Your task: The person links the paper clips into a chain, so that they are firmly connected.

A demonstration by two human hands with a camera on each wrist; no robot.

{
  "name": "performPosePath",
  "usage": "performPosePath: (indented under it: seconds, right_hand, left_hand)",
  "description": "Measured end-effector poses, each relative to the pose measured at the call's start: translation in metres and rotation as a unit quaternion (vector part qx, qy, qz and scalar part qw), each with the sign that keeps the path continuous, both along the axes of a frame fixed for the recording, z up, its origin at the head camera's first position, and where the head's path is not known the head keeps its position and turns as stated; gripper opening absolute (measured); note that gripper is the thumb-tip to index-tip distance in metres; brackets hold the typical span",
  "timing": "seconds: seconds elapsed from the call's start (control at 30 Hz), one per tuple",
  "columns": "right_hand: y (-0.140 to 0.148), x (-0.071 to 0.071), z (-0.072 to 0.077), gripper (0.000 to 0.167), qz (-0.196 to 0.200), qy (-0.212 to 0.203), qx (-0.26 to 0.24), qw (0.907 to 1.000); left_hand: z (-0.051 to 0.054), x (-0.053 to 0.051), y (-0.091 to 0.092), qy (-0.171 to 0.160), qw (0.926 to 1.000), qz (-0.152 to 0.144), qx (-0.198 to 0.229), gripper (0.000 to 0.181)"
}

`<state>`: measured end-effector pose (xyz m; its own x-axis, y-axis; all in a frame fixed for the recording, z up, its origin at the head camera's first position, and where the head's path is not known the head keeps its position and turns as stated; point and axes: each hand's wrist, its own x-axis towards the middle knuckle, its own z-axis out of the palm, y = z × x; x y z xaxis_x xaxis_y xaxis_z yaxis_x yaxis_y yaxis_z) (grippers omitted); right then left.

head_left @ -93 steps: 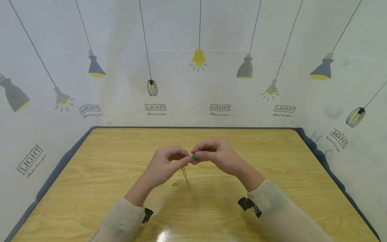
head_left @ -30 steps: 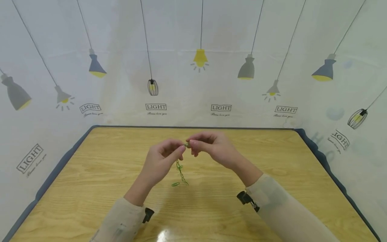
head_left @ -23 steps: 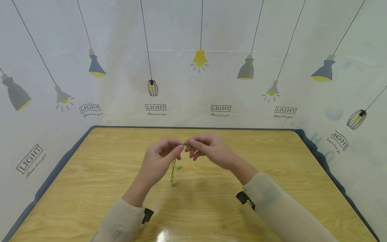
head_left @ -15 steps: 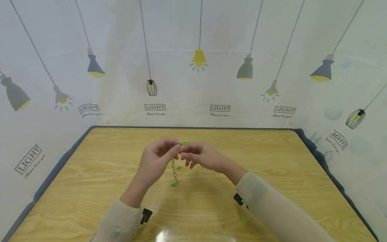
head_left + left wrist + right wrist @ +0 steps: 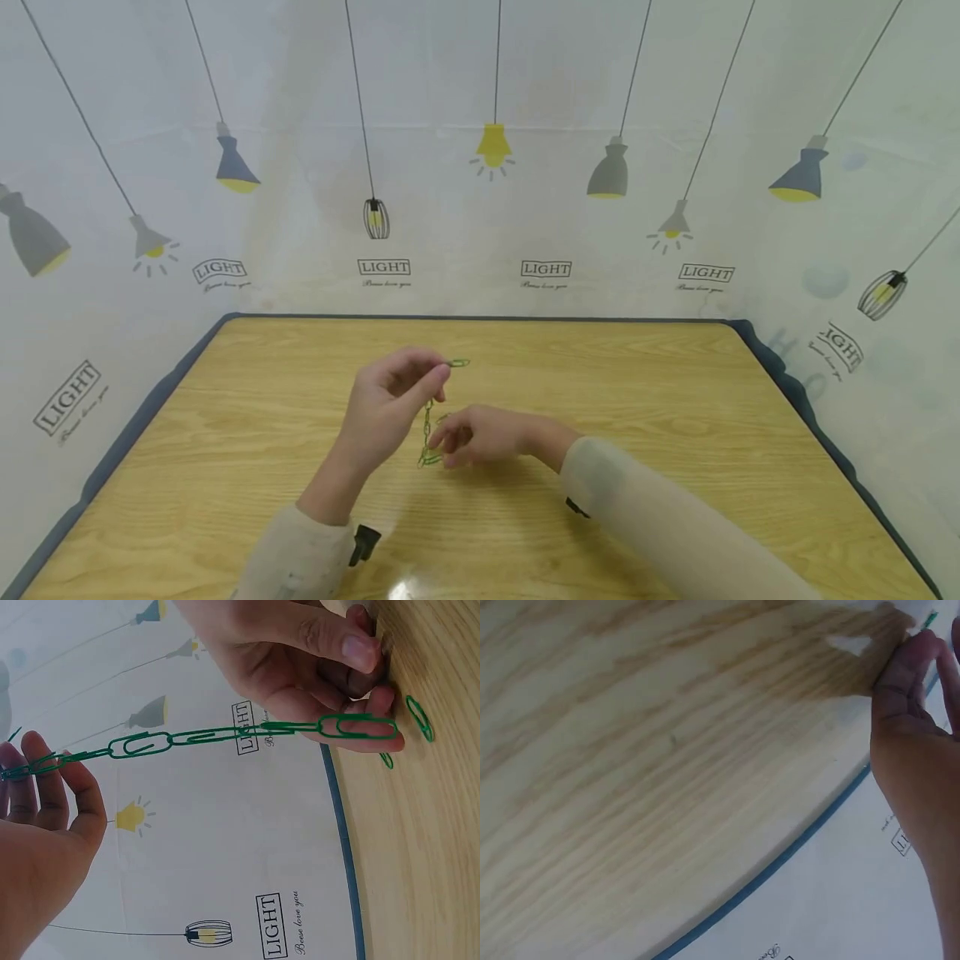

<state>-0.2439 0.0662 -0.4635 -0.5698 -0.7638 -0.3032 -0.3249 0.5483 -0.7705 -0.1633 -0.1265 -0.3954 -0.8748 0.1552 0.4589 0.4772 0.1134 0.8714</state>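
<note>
My left hand (image 5: 386,408) pinches a chain of green paper clips (image 5: 206,736) between thumb and fingers, above the table. One clip's end (image 5: 460,363) sticks out to the right of the fingertips, and the rest dangles below. Lower down and to the right, my right hand (image 5: 483,435) reaches in close to the table, its fingers loosely bent with nothing visibly held. Two loose green clips lie on the wood near its fingertips: one (image 5: 420,718) plain in the left wrist view, the other (image 5: 386,760) partly hidden. In the right wrist view my right hand (image 5: 911,712) covers most of this area.
The wooden table (image 5: 262,433) has a dark blue edge (image 5: 480,317) at the back. Behind and beside it stands a white sheet (image 5: 450,100) printed with hanging lamps. Black wrist mounts (image 5: 364,545) sit under the sleeves.
Earlier both hands pinched the clips together at the chain's upper end. My right hand has since let go and moved down toward the loose clips; my left hand keeps its hold.
</note>
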Motion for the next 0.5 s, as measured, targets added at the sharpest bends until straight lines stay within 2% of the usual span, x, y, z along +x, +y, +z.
performPosePath:
  seconds: [0.17,0.5]
  right_hand:
    - [-0.003,-0.003,-0.005,0.026,0.014,0.036,0.000,0.9993]
    - [-0.008,0.000,-0.011,0.012,-0.006,0.045,-0.004,0.9990]
  left_hand:
    - [0.000,-0.001,0.001,0.011,0.9999,-0.003,0.007,0.012]
    - [0.000,0.000,-0.001,0.014,0.9999,-0.003,0.003,0.012]
